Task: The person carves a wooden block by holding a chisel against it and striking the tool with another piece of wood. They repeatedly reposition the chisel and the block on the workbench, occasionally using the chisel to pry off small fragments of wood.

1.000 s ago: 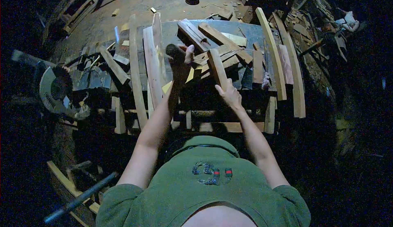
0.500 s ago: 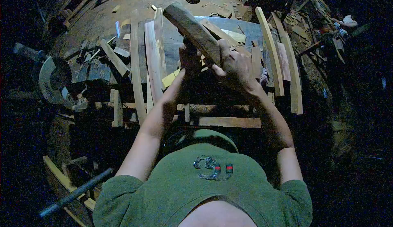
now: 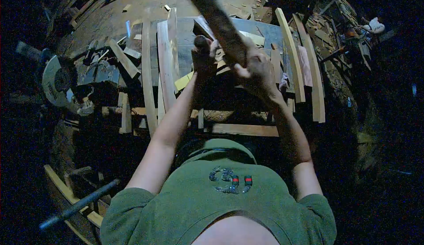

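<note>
My right hand [image 3: 259, 73] is closed around the lower end of a thick, dark wooden block [image 3: 218, 22]. The block slants up and to the left, blurred by motion, its far end above the workbench. To its left, my left hand [image 3: 204, 62] is a closed fist, upright, around a dark handle with a rounded end [image 3: 202, 41]; whatever lies below the fist is hidden in shadow. A gap separates the block from the handle. A yellow piece [image 3: 183, 82] lies beside my left wrist, and pale wood offcuts [image 3: 253, 38] lie behind my hands.
Long wooden strips [image 3: 166, 64] lie across the workbench [image 3: 269, 31] on the left, and more strips [image 3: 291, 55] on the right. A circular saw [image 3: 55, 79] stands at far left. Another person [image 3: 375, 25] is at far right among scrap wood. A dark bar [image 3: 79, 204] juts in at lower left.
The block in my right hand has swung up and right, away from my left fist, uncovering the rounded handle end. My left hand has stayed nearly in place.
</note>
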The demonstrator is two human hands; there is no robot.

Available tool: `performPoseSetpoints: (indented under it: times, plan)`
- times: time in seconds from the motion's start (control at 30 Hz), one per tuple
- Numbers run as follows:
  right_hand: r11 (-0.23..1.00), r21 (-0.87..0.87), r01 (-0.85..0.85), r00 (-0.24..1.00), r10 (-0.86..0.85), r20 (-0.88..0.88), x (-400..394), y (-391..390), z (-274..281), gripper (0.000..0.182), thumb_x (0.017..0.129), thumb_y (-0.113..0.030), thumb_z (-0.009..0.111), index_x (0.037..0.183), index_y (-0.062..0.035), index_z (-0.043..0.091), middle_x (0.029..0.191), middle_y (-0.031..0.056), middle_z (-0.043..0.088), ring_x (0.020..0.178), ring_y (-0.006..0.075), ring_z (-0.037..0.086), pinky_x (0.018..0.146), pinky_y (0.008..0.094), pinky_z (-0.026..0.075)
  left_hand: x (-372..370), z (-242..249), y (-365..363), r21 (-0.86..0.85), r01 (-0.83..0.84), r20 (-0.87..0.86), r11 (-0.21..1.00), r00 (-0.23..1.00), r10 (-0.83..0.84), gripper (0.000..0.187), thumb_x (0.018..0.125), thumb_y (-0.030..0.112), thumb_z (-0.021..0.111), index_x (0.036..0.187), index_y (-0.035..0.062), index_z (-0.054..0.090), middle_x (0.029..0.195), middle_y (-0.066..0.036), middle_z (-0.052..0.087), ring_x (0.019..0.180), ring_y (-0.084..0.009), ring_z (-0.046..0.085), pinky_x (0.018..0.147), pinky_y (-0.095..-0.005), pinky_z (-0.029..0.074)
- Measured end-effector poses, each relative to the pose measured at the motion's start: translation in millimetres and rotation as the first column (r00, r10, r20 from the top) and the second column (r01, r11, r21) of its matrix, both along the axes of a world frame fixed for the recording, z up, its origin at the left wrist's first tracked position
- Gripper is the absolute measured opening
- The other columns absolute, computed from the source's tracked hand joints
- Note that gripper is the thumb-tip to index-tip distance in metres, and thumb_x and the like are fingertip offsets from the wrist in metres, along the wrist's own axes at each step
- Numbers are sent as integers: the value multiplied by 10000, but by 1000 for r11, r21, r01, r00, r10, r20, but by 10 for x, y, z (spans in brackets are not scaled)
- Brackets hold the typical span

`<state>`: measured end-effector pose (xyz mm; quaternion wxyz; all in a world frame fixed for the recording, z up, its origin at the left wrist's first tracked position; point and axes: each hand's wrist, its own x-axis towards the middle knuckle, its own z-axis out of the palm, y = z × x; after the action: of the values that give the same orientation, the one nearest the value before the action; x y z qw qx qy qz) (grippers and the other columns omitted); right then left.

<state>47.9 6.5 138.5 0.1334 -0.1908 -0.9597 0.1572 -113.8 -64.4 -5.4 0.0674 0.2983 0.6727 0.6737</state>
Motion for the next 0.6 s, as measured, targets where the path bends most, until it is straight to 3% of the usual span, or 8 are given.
performPoseSetpoints:
  times: [0.13, 0.2, 0.27, 0.33, 0.4, 0.47, 0.53, 0.6]
  plan:
    - [957, -264, 122, 974, -166, -151, 62, 253, -714, 486, 761, -293, 589, 1128, -6, 449, 891, 245, 600, 866, 381, 597, 750, 438, 458, -182, 130, -212, 80, -255, 308, 964, 926, 219, 182, 839, 145, 602, 986, 81, 514, 763, -37, 549, 650, -166, 555, 626, -314, 490]
    - [869, -438, 232, 973, -204, 110, 103, 391, -1098, 527, 776, -402, 604, 1117, -27, 461, 937, 257, 599, 896, 404, 586, 759, 446, 453, -337, 24, -238, 359, -398, 538, 844, 827, 161, 148, 813, 95, 613, 748, 88, 480, 647, -10, 511, 497, -140, 491, 517, -282, 463]
    - [855, -430, 289, 957, -245, 156, 165, 383, -1448, 642, 721, -587, 586, 1088, -75, 463, 890, 263, 612, 864, 417, 598, 731, 509, 468, -167, 353, -410, 227, -512, 617, 829, 734, 285, 170, 821, 149, 607, 715, 100, 484, 644, -8, 523, 531, -136, 498, 558, -292, 459]
    - [817, -422, 394, 915, -305, 265, 194, 323, -1750, 649, 722, -585, 585, 1107, -84, 435, 905, 250, 620, 875, 420, 596, 745, 520, 455, -573, -476, -582, 282, -394, 399, 875, 877, 266, 224, 798, 320, 565, 706, 120, 527, 662, -22, 541, 621, -126, 523, 602, -305, 434]
    - [836, -366, 409, 906, -323, 274, 269, 249, -2073, 652, 730, -581, 578, 1123, -93, 396, 878, 239, 630, 842, 425, 607, 697, 524, 471, -490, -302, -701, 217, -488, 698, 845, 683, 215, 181, 769, 279, 563, 696, 121, 518, 667, -28, 544, 649, -147, 531, 643, -305, 435]
    - [864, -249, 437, 882, -357, 308, 298, 147, -2044, 650, 741, -563, 575, 1151, -104, 363, 850, 233, 635, 823, 424, 615, 680, 530, 475, -563, -486, -743, 407, -541, 774, 736, 632, 36, 188, 774, 262, 551, 668, 116, 495, 647, -33, 544, 630, -164, 532, 633, -308, 433]
    - [838, -291, 462, 873, -374, 312, 290, 76, -1917, 624, 747, -556, 571, 1136, -109, 375, 827, 229, 638, 796, 419, 622, 668, 524, 482, -564, -292, -753, 295, -679, 855, 672, 501, 131, 246, 795, 288, 549, 647, 112, 463, 606, -30, 514, 612, -172, 525, 612, -315, 432]
    - [829, -300, 472, 868, -379, 321, 312, 86, -1927, 596, 751, -540, 573, 1105, -102, 379, 822, 225, 639, 779, 418, 624, 668, 515, 486, -669, -189, -768, 455, -635, 706, 624, 685, 182, 287, 816, 303, 558, 637, 113, 440, 568, -23, 476, 586, -172, 508, 617, -325, 437]
